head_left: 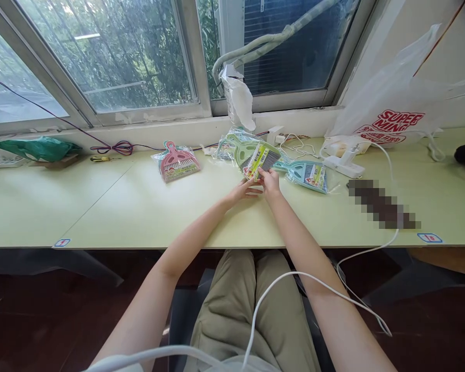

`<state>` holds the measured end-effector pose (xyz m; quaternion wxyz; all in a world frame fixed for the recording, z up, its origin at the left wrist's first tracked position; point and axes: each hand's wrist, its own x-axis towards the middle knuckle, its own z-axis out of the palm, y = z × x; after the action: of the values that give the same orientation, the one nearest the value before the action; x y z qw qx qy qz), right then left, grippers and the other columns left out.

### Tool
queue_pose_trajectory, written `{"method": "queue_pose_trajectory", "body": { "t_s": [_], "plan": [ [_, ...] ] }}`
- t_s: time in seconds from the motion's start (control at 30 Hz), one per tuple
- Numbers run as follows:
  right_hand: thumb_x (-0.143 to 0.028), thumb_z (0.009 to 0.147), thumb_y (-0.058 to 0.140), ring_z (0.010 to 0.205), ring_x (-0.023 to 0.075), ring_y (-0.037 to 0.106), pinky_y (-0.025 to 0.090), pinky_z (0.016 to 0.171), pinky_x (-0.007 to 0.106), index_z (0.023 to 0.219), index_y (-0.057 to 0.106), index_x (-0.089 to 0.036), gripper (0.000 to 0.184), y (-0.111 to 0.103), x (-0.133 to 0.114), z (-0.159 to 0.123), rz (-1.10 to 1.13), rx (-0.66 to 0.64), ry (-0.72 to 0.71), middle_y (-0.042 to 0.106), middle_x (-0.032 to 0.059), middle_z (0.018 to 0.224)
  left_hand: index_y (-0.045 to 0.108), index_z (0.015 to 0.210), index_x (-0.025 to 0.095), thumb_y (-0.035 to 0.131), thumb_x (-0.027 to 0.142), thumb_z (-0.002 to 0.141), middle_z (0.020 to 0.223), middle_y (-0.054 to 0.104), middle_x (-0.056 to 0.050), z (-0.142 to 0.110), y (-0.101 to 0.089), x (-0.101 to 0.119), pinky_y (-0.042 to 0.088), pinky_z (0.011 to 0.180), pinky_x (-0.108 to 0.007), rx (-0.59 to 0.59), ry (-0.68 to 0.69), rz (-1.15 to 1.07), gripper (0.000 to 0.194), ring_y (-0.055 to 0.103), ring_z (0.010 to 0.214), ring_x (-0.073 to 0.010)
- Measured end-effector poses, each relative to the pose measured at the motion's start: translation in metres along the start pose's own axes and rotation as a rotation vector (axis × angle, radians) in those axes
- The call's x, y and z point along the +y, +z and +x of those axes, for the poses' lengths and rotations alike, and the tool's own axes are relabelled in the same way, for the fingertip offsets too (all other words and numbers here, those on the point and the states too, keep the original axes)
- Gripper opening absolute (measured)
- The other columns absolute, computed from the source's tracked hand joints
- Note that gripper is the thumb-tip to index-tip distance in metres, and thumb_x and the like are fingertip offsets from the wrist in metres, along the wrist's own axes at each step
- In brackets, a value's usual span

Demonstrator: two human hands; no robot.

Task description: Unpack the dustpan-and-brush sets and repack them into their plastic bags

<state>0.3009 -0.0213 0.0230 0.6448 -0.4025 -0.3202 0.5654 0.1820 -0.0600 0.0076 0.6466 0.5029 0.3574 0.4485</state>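
A small green dustpan and brush set (251, 155) with a yellow-green label is in front of me, tilted above the table. My right hand (270, 182) pinches its near edge, thumb on the label. At the lower left edge, my left hand (245, 190) also grips the set, its other fingers stretched out below. Just right of my hands lies a blue-green dustpan and brush set (306, 174) in clear plastic. Farther left is a pink set (177, 163), bagged as well. Behind the held set, another bagged set (225, 147) is partly hidden.
The pale yellow-green table (139, 212) runs below the window. A white power strip (344, 163), cables and a large plastic bag (391, 113) stand at right. A blurred-out dark object (383, 204) lies nearer. Far left are a green bag (39, 148) and a screwdriver (101, 158). A white cable (313, 279) crosses my lap.
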Motion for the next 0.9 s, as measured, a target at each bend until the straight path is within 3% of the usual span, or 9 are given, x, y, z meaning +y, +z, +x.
{"method": "queue_pose_trajectory", "body": {
  "t_s": [0.1, 0.2, 0.3, 0.43, 0.63, 0.77, 0.9],
  "plan": [
    [-0.014, 0.075, 0.065, 0.052, 0.0088, 0.060, 0.047, 0.042, 0.017, 0.080, 0.061, -0.016, 0.007, 0.001, 0.000, -0.003, 0.006, -0.015, 0.008, 0.070, -0.0009, 0.071, 0.056, 0.117, 0.023, 0.069, 0.056, 0.076, 0.116, 0.065, -0.011, 0.004, 0.000, 0.000, 0.053, 0.086, -0.041, 0.065, -0.007, -0.047, 0.054, 0.066, 0.097, -0.0240],
    [-0.013, 0.077, 0.062, 0.050, 0.0084, 0.058, 0.045, 0.040, 0.017, 0.081, 0.060, -0.016, 0.006, 0.005, -0.001, -0.007, -0.030, -0.046, 0.031, 0.069, -0.0015, 0.068, 0.057, 0.113, 0.022, 0.070, 0.049, 0.076, 0.112, 0.066, -0.008, 0.006, -0.008, 0.007, 0.051, 0.089, -0.038, 0.245, 0.155, -0.115, 0.048, 0.064, 0.103, -0.0226],
    [-0.012, 0.076, 0.061, 0.047, 0.0081, 0.056, 0.045, 0.040, 0.017, 0.083, 0.060, -0.017, 0.008, 0.008, -0.002, -0.010, -0.091, -0.093, 0.058, 0.067, -0.0031, 0.066, 0.056, 0.110, 0.020, 0.075, 0.036, 0.070, 0.109, 0.067, -0.007, 0.004, -0.019, 0.016, 0.051, 0.090, -0.038, 0.322, 0.298, -0.098, 0.047, 0.064, 0.102, -0.0222],
    [-0.015, 0.076, 0.058, 0.044, 0.0077, 0.053, 0.043, 0.040, 0.018, 0.085, 0.059, -0.019, 0.010, 0.007, -0.005, -0.009, -0.205, -0.070, 0.107, 0.063, -0.0055, 0.063, 0.048, 0.110, 0.022, 0.078, 0.026, 0.063, 0.106, 0.067, -0.006, -0.001, -0.023, 0.018, 0.054, 0.083, -0.041, 0.400, 0.293, 0.033, 0.057, 0.065, 0.096, -0.0230],
    [-0.036, 0.076, 0.065, 0.059, 0.0099, 0.058, 0.044, 0.046, 0.019, 0.084, 0.059, -0.020, 0.019, -0.005, -0.006, 0.002, -0.163, 0.121, 0.109, 0.065, -0.0039, 0.072, 0.041, 0.111, 0.025, 0.079, 0.029, 0.062, 0.109, 0.065, -0.003, -0.003, -0.016, 0.015, 0.055, 0.077, -0.039, 0.316, 0.271, 0.135, 0.062, 0.065, 0.092, -0.0217],
    [-0.026, 0.071, 0.069, 0.069, 0.0108, 0.061, 0.049, 0.055, 0.019, 0.080, 0.060, -0.018, 0.015, -0.010, -0.005, 0.012, -0.006, 0.194, 0.067, 0.067, -0.0020, 0.075, 0.041, 0.112, 0.024, 0.079, 0.030, 0.063, 0.104, 0.067, -0.004, -0.004, -0.014, 0.016, 0.055, 0.077, -0.039, 0.271, 0.228, 0.197, 0.062, 0.066, 0.090, -0.0217],
    [-0.016, 0.069, 0.068, 0.074, 0.0121, 0.065, 0.054, 0.065, 0.024, 0.085, 0.058, -0.020, 0.020, -0.011, -0.005, 0.018, 0.159, 0.097, -0.007, 0.069, -0.0027, 0.081, 0.042, 0.117, 0.024, 0.079, 0.030, 0.063, 0.110, 0.067, -0.006, -0.007, -0.013, 0.019, 0.056, 0.077, -0.040, 0.232, 0.220, 0.147, 0.066, 0.067, 0.092, -0.0223]
  ]
}}
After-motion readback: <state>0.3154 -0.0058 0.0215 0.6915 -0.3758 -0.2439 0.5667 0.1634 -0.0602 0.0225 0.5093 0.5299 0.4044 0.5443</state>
